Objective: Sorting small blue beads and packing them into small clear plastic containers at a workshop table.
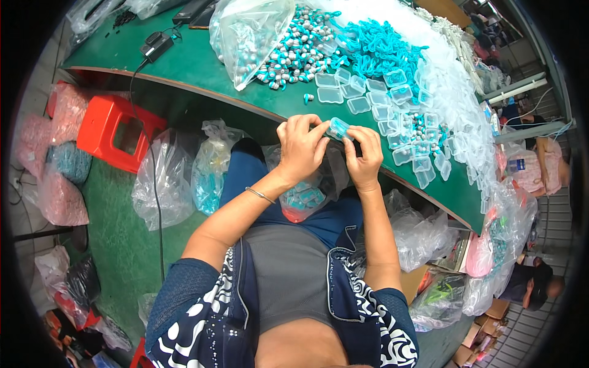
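Note:
Both hands meet at the near edge of the green table point(202, 70). My left hand point(300, 147) and my right hand point(363, 156) together grip one small clear plastic box point(337, 128) with something teal inside. Several more clear boxes point(374, 98) lie in rows just beyond the hands. Behind them sit a heap of small teal-and-white pieces point(294, 52) and a pile of teal cords point(380, 46). A thin bracelet circles my left wrist.
A large clear bag point(245, 34) lies on the table's far left. A black power adapter point(156, 44) has a cable hanging off the edge. Below stand a red stool point(116, 132) and several plastic bags point(162, 181) on the floor. Another person point(534, 282) is at the lower right.

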Demonstrator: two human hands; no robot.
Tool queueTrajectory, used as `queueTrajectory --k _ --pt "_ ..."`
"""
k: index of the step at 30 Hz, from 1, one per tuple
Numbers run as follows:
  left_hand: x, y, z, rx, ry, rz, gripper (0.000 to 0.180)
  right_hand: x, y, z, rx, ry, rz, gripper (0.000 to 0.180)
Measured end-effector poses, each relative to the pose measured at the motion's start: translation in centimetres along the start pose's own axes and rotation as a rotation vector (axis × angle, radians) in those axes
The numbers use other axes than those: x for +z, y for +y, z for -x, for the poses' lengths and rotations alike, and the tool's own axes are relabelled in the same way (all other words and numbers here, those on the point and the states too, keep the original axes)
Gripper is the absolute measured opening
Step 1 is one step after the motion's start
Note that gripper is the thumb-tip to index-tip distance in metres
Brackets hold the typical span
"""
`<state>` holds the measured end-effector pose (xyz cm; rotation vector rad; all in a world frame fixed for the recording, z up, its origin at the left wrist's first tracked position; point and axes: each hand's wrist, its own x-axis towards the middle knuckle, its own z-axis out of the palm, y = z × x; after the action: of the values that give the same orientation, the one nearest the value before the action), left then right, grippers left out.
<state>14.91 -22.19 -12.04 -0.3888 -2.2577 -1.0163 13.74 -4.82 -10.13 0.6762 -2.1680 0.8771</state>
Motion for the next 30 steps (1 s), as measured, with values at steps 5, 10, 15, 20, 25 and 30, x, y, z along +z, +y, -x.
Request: queueTrajectory --k 5,10,15,20,25,30 --pt "0.5 -0.4 0.5 0.046 0.038 -0.004 0.039 0.1 0.0 -0.1 -0.005 0.002 0.002 0.024" --pt "-0.8 -0.1 0.4 0.082 -0.046 -0.095 0.045 -0.1 -0.1 0.3 -0.042 -0.045 0.039 0.026" --pt "-1.8 -0.6 -0.9 0.122 -0.064 -0.069 0.052 -0.4 0.0 0.3 -0.062 -0.092 0.031 0.03" --pt "-1.6 -2.1 -3.4 0.367 -0.214 -0.026 0.046 -0.7 -0.2 -0.3 -0.033 -0.141 0.033 0.035" --pt "-1.4 -2.6 -4.1 0.412 -0.245 0.035 0.037 -0.8 -0.2 -0.6 -0.024 -0.166 0.032 0.037" --pt "-1.3 -2.5 -4.3 0.401 -0.261 0.096 0.031 -0.7 0.0 -0.6 0.004 -0.158 -0.014 0.034"
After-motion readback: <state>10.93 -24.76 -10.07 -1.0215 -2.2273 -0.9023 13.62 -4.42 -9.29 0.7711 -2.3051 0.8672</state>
